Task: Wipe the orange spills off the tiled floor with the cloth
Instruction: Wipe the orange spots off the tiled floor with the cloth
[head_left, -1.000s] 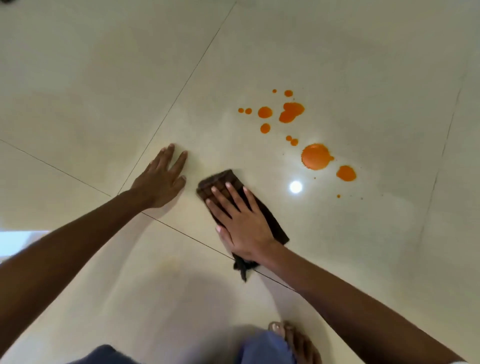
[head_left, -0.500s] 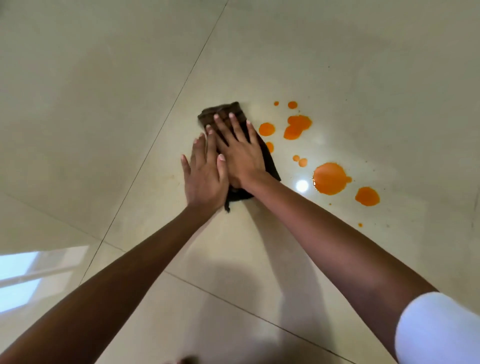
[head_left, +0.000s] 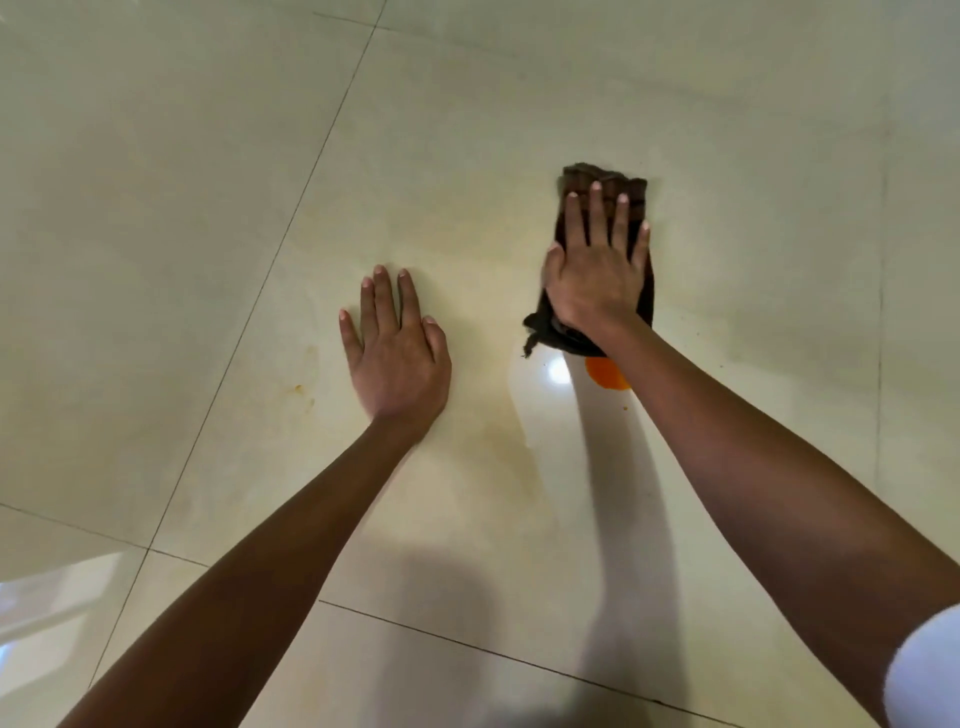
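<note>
My right hand (head_left: 597, 270) lies flat, fingers spread, pressing a dark brown cloth (head_left: 605, 179) onto the cream tiled floor (head_left: 467, 130). The cloth covers the place where most of the orange spills were. One orange puddle (head_left: 602, 374) shows just behind the cloth's near end, partly hidden by my right forearm, with a tiny orange speck beside it. My left hand (head_left: 397, 353) rests flat and empty on the tile to the left of the cloth, apart from it.
Faint yellowish smears (head_left: 306, 384) mark the tile left of my left hand. A bright lamp reflection (head_left: 558, 371) glares next to the puddle. Dark grout lines (head_left: 291, 218) cross the floor. A white sleeve (head_left: 924, 670) shows at the lower right.
My right hand has pushed the cloth rightward and forward over the orange spots, so only one puddle still shows. My left hand has come off the cloth and lies on bare tile to its left.
</note>
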